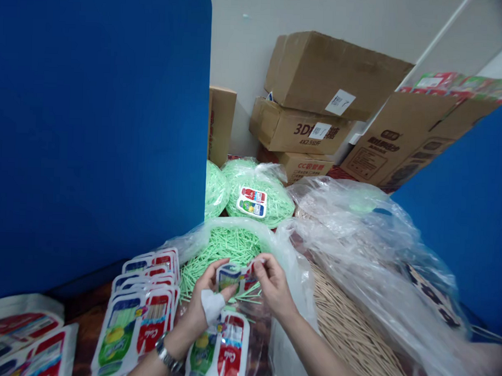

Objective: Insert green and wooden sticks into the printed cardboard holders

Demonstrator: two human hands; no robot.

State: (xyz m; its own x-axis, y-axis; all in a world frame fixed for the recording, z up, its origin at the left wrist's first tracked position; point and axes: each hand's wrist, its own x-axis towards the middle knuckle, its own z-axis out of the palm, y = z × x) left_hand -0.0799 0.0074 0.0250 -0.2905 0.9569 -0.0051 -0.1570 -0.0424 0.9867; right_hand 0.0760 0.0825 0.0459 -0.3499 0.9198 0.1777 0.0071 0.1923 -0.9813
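My left hand [201, 300], with a white wrap at the thumb side and a metal watch [166, 356] on the wrist, holds one side of a small printed packet [231, 276]. The packet has a green and a red bottle print. My right hand [273, 285] pinches the red end between thumb and fingers. Both hands are over an open clear bag of light green sticks [232, 245], a few of which lie loose by the packet. Below the hands lies a similar bottle-print packet [231, 352]; a fanned row of such packets [142, 310] sits to the left.
More packets [43, 356] lie at lower left. Behind are tied bags of green sticks [275, 205], one bearing a packet. Tan sticks [349, 317] under clear plastic lie right, near another person's blurred hand [486, 361]. Cardboard boxes [333, 75] and a blue panel [97, 122] bound the space.
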